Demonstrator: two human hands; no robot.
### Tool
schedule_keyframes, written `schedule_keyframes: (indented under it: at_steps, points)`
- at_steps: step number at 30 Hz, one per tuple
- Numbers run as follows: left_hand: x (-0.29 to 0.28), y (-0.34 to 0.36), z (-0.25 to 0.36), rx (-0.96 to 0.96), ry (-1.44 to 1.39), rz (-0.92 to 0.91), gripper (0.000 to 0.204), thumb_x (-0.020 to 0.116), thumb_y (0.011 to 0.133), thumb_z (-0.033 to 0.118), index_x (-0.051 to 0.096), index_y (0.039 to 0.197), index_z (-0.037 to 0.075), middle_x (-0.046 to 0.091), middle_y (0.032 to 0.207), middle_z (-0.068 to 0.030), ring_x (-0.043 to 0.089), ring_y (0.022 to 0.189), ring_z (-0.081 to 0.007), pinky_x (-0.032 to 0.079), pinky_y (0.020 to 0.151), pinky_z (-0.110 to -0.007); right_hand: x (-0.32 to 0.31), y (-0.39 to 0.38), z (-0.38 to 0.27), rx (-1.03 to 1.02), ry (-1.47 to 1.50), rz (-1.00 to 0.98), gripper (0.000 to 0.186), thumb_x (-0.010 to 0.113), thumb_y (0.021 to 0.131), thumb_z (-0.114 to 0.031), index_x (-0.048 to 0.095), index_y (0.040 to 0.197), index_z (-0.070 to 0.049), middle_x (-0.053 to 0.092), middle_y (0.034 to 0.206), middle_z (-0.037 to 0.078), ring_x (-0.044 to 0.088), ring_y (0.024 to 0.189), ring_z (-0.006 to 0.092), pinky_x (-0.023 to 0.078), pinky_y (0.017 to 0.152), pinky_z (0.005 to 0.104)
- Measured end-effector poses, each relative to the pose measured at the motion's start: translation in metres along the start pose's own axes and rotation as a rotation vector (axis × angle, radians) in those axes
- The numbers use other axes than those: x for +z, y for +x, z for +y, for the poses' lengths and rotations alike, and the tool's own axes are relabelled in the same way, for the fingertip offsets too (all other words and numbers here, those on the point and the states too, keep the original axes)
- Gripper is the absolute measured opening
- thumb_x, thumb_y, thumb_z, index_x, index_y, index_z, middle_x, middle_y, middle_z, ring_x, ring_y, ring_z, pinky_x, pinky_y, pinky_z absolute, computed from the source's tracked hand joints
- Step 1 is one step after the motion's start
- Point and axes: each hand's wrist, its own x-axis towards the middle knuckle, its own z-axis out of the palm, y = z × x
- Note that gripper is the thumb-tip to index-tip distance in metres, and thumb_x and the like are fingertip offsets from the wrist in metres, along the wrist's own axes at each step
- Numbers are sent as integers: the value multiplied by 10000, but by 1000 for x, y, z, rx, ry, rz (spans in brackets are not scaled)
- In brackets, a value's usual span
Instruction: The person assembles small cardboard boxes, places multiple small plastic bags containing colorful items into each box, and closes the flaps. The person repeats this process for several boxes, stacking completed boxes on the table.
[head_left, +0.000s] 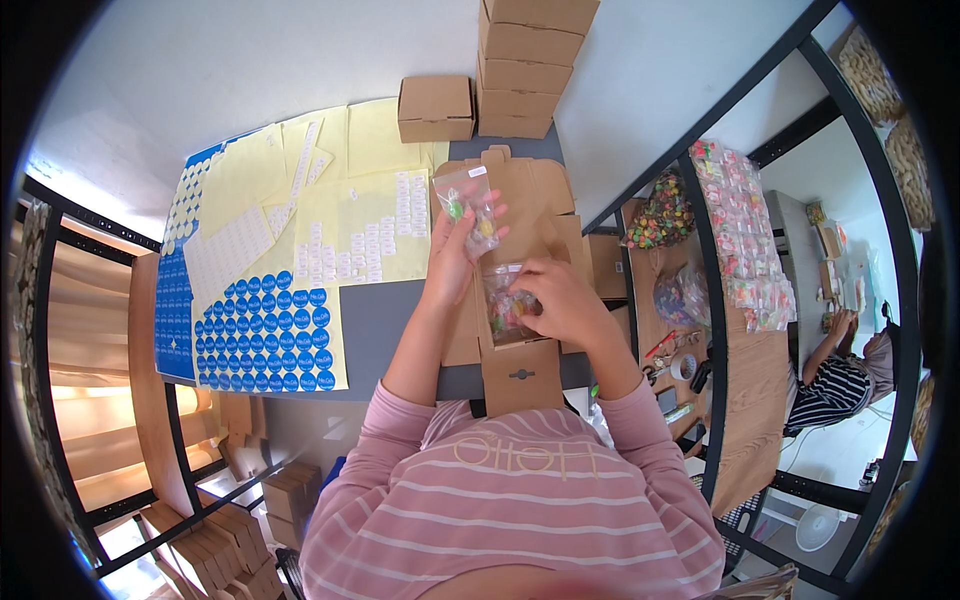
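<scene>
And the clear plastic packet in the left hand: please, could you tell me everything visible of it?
The clear plastic packet looks thin and glossy, with a small white label near its upper edge. Inside are small colourful pieces, green and yellow among them; their exact kind is unclear. It is tilted, its upper end leaning left. The left hand grips it, fingers showing at its right edge, over the left side of the open cardboard box.

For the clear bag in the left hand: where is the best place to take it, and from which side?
Probably the flat top edge of the clear bag, beside the white label, coming from the far side. That edge stands beyond the thumb of the left hand and looks flatter than the lumpy colourful contents lower down.
</scene>
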Motion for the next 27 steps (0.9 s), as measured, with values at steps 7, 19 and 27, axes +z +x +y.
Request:
schedule_keyframes:
  at_steps: [7,19,27]
  points:
    - [1,-7,8,-69,144,-154,413,421,947,74,382,1357,41,520,1262,-130,529,1135,-210,493,908,-360,-30,7,-14,129,198,111,346,776,647,-160,643,941,-34,596,972,104,589,879,265,475,764,372]
    - [6,-20,21,-13,517,-285,755,670,788,1,286,1436,43,574,1122,-92,618,800,-124,515,675,-246,-54,5,-18,211,316,218,309,717,735,-90,625,1025,-32,620,958,96,645,787,199,508,662,288]
    - [-11,-3,13,301,591,16,631,662,822,54,358,1376,51,523,1177,-79,552,960,-124,457,746,-252,-29,-7,-8,315,284,346,324,675,728,-3,615,1047,-9,610,965,140,656,747,238,525,633,303]
